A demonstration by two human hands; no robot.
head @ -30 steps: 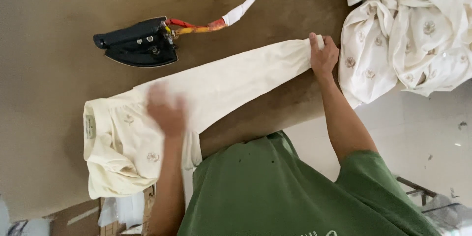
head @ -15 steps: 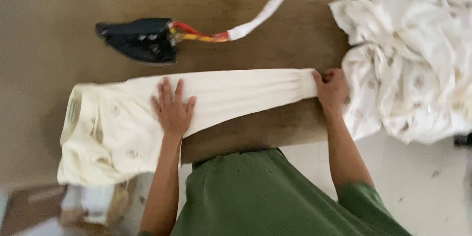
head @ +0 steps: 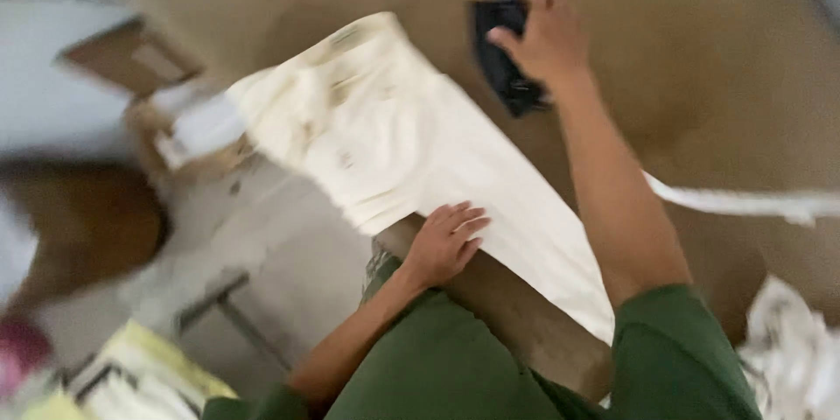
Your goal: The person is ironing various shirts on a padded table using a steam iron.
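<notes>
A long cream garment (head: 411, 149) lies flat across the brown padded table (head: 700, 79). My left hand (head: 446, 241) presses flat on the garment's near edge, right at the table's front edge, with its fingers apart. At the far side of the garment my right hand (head: 538, 35) has its fingers curled over the handle of a black iron (head: 506, 66). The whole view is blurred by motion.
A white cloth-covered cord (head: 744, 203) trails right from the iron across the table. A heap of patterned white cloth (head: 787, 350) lies at the lower right. Cardboard pieces (head: 131, 57) and a yellow-and-white bundle (head: 149, 376) sit on the left, beyond the table.
The view has swung round. My right hand left the garment's end and went to the iron. My left hand slid from the middle of the garment to its near edge.
</notes>
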